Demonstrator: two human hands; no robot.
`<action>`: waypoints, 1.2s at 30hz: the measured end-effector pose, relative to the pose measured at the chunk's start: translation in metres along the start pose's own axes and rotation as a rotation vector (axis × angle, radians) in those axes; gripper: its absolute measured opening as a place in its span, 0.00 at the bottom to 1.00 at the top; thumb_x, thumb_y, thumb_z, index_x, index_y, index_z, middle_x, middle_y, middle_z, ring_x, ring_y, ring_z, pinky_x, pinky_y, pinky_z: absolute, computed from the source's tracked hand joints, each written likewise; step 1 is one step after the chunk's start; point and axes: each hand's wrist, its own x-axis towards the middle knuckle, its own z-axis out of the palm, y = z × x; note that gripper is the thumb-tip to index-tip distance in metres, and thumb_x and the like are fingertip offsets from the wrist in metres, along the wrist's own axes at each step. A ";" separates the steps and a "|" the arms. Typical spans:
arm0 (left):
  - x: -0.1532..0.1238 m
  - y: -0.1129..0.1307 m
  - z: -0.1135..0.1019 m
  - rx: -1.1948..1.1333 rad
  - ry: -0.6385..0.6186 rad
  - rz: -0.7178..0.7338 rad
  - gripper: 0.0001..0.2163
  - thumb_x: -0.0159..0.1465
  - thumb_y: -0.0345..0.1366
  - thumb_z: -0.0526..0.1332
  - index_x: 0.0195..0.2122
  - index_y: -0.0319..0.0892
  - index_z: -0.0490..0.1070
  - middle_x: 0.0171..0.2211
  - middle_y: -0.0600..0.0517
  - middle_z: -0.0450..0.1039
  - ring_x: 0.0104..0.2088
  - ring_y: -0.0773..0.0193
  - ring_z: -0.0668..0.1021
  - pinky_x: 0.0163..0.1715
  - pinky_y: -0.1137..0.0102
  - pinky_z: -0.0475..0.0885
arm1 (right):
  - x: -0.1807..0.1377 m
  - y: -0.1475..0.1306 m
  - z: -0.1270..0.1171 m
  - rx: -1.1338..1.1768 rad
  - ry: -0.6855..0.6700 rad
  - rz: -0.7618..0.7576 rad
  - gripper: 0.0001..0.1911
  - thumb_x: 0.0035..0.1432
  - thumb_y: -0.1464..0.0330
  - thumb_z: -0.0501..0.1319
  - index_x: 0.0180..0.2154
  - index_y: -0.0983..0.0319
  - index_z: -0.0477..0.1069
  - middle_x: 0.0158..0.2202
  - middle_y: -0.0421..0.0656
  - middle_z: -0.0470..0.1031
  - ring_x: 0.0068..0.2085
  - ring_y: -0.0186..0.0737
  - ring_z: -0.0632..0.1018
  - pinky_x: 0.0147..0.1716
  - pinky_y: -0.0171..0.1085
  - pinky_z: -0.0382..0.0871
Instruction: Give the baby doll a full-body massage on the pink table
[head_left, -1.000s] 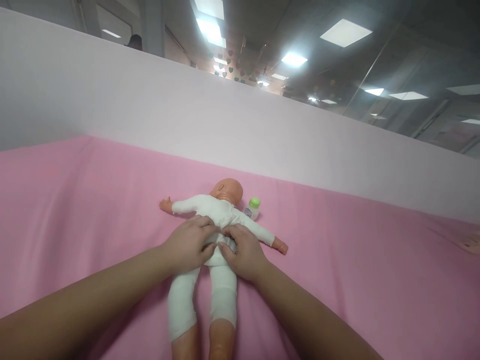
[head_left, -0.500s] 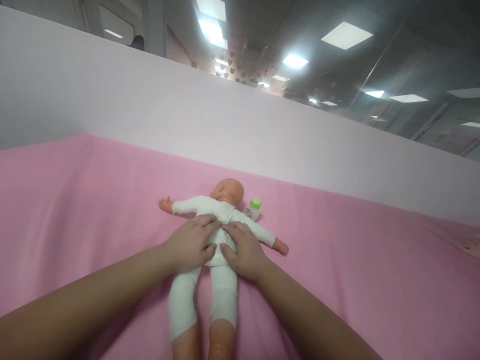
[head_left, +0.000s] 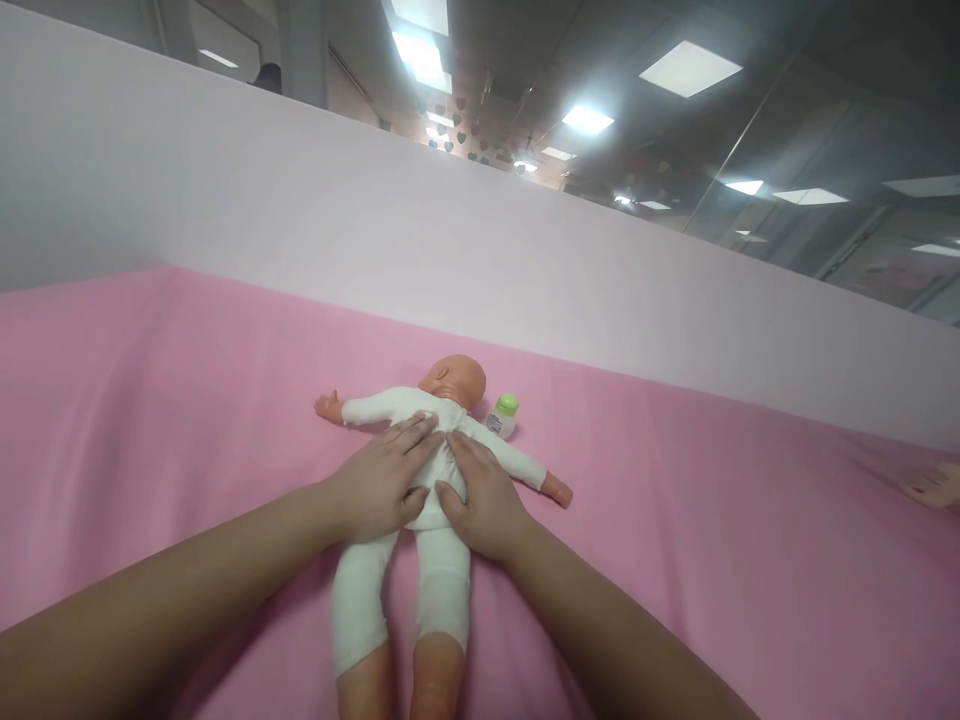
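Observation:
A baby doll (head_left: pixel 442 400) in a white bodysuit lies face down on a pink sheet (head_left: pixel 187 400), head away from me and arms spread. My left hand (head_left: pixel 379 480) rests flat on the left side of its back, fingers stretched towards the shoulders. Flat on the right side of the back lies my right hand (head_left: pixel 480 495), its fingers pointing up along the spine. Both hands are open and touch each other at the middle of the back. The doll's white-clad legs (head_left: pixel 401 590) reach towards me.
A small white bottle with a green cap (head_left: pixel 504 415) stands just right of the doll's head. A pale pink partition wall (head_left: pixel 375 230) runs behind the sheet. At the far right edge lies a small skin-coloured object (head_left: pixel 934 487) that I cannot make out.
The fingers of both hands have straightened and slid up the doll's back towards its shoulders. The doll has stayed in place.

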 end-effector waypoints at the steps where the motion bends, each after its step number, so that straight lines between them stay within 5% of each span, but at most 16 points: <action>1: 0.001 -0.001 -0.002 -0.018 -0.018 -0.017 0.34 0.63 0.36 0.57 0.71 0.36 0.55 0.73 0.39 0.49 0.72 0.45 0.53 0.68 0.48 0.55 | 0.001 0.000 -0.002 0.007 -0.031 0.000 0.36 0.63 0.65 0.60 0.69 0.65 0.56 0.69 0.53 0.60 0.69 0.54 0.61 0.69 0.55 0.54; 6: 0.004 -0.005 -0.018 -0.117 -0.013 -0.052 0.31 0.59 0.40 0.62 0.65 0.40 0.67 0.66 0.42 0.65 0.65 0.44 0.68 0.63 0.52 0.64 | 0.004 0.000 -0.021 0.089 -0.103 -0.012 0.31 0.63 0.60 0.62 0.65 0.59 0.65 0.66 0.49 0.66 0.66 0.53 0.66 0.67 0.56 0.57; 12: 0.006 -0.010 -0.028 -0.215 0.030 -0.058 0.17 0.66 0.47 0.56 0.46 0.46 0.80 0.41 0.50 0.83 0.45 0.53 0.82 0.47 0.61 0.74 | 0.005 0.003 -0.027 0.247 -0.058 -0.025 0.19 0.66 0.60 0.61 0.56 0.56 0.73 0.54 0.45 0.76 0.56 0.48 0.75 0.59 0.51 0.68; 15: 0.006 -0.008 -0.023 -0.124 0.112 -0.033 0.17 0.67 0.45 0.56 0.47 0.45 0.80 0.46 0.48 0.82 0.49 0.52 0.80 0.51 0.58 0.73 | 0.007 0.008 -0.019 0.230 0.023 -0.042 0.15 0.68 0.62 0.58 0.53 0.56 0.74 0.50 0.44 0.78 0.53 0.47 0.76 0.56 0.50 0.69; 20: 0.005 -0.006 -0.010 0.033 0.190 0.036 0.23 0.67 0.43 0.57 0.63 0.44 0.70 0.67 0.45 0.65 0.67 0.46 0.65 0.66 0.48 0.59 | 0.005 0.014 -0.004 0.042 0.155 -0.078 0.26 0.65 0.62 0.60 0.62 0.60 0.66 0.62 0.51 0.68 0.63 0.52 0.68 0.65 0.56 0.60; 28: 0.005 -0.013 0.001 0.015 0.089 -0.004 0.23 0.70 0.43 0.53 0.63 0.40 0.68 0.66 0.42 0.65 0.67 0.46 0.64 0.66 0.48 0.59 | 0.006 0.014 -0.002 -0.007 -0.005 -0.014 0.29 0.67 0.61 0.57 0.66 0.62 0.62 0.65 0.51 0.66 0.66 0.52 0.65 0.66 0.56 0.59; 36: 0.003 -0.010 -0.001 0.049 0.080 0.064 0.27 0.69 0.47 0.56 0.67 0.42 0.62 0.73 0.41 0.50 0.73 0.42 0.49 0.69 0.41 0.45 | 0.002 0.007 -0.010 -0.076 -0.011 -0.052 0.31 0.62 0.62 0.62 0.65 0.60 0.64 0.69 0.52 0.59 0.70 0.56 0.59 0.69 0.59 0.52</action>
